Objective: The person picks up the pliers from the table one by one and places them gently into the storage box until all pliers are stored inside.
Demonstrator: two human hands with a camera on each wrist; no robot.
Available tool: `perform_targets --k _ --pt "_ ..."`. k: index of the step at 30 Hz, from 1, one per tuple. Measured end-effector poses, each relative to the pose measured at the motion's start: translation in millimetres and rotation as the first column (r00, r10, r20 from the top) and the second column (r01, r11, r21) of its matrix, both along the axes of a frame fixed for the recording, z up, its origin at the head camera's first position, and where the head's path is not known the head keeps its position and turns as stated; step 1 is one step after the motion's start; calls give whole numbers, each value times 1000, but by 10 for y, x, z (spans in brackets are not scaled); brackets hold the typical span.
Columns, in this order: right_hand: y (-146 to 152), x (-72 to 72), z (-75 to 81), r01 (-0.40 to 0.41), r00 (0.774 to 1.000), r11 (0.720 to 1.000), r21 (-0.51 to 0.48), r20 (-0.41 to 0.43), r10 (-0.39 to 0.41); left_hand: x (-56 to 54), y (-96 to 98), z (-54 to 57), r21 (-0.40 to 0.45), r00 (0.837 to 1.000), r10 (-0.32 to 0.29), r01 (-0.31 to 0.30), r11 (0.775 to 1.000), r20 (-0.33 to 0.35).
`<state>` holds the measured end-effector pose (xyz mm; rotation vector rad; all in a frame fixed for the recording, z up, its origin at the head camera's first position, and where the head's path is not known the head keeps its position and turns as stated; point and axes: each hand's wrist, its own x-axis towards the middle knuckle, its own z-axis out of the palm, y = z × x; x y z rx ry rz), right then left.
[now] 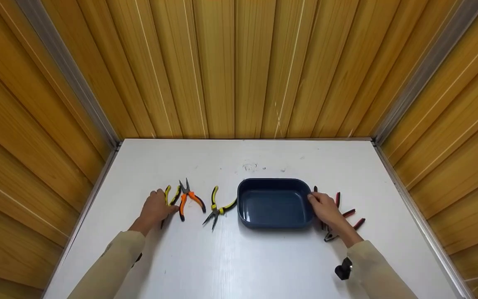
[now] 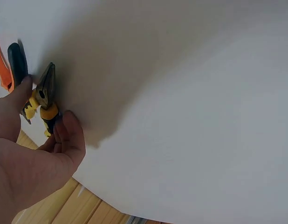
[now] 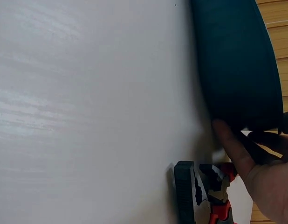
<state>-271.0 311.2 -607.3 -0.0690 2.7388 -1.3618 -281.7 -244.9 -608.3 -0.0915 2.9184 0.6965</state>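
Note:
My left hand (image 1: 156, 206) is at the left of the table, its thumb and curled fingers on either side of yellow-and-black pliers (image 2: 47, 100). In the left wrist view the metal nose of these pliers points away from the palm. Just right of that hand lie orange-and-black long-nose pliers (image 1: 185, 195), handles spread. More yellow-and-black long-nose pliers (image 1: 215, 209) lie spread nearer the middle. My right hand (image 1: 326, 209) grips the right end of a dark blue rectangular dish (image 1: 276, 226), thumb at its rim. The dish looks bare inside.
Several red-and-black handled tools (image 1: 349, 213) lie right of the dish, partly hidden by the right hand; pliers jaws (image 3: 214, 179) show close below it. The white table (image 1: 222, 265) is bounded by wood-patterned walls (image 1: 255, 74) at the back and sides.

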Motion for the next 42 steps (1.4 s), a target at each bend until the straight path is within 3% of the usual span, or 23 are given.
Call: perform_targets --k 7,18,22,31,37,42 --pt "2 2 5 -5 1000 1000 9 -3 5 7 -17 13 60 1000 20 -20 998 4" --pt "-6 -2 -1 4 1000 1000 14 0 -4 24 -59 -6 72 998 59 -60 996 19" --pt "-6 -2 11 6 1000 1000 12 4 -6 43 -79 44 87 998 56 -58 995 18" --pt "-8 14 -2 6 1000 999 40 -5 -6 35 -151 85 98 997 51 -45 994 -59" --pt "9 -2 -14 14 1000 999 44 -7 -13 43 -121 109 143 998 56 -52 988 -26" --pt "22 1 -24 12 1000 1000 24 -2 -12 44 -74 180 171 998 38 -29 985 -48"
